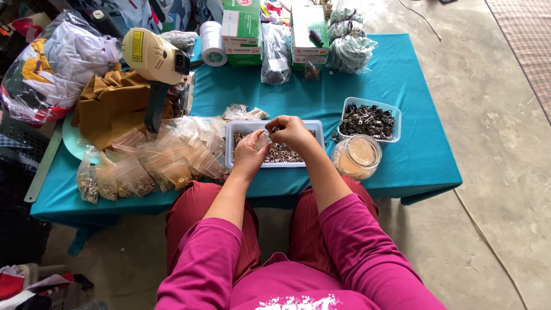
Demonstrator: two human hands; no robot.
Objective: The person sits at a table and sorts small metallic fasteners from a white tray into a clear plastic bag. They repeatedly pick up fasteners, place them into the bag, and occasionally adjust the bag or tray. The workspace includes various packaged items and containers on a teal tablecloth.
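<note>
My left hand (249, 154) holds a small clear plastic bag (263, 139) over a white rectangular tray (231, 131) of small metal pieces. My right hand (290, 132) is pinched at the bag's mouth, fingers closed on some of the small pieces. Both hands hover above the tray's middle on the teal-covered table (402, 86). To the left lies a pile of filled small clear bags (155, 163) with metal pieces inside.
A second tray of dark metal parts (369, 119) and a clear round jar (357, 156) sit to the right. A yellow power tool (154, 60), brown cloth, tape roll (213, 43), green boxes (241, 28) and plastic bags line the far side. Concrete floor lies right.
</note>
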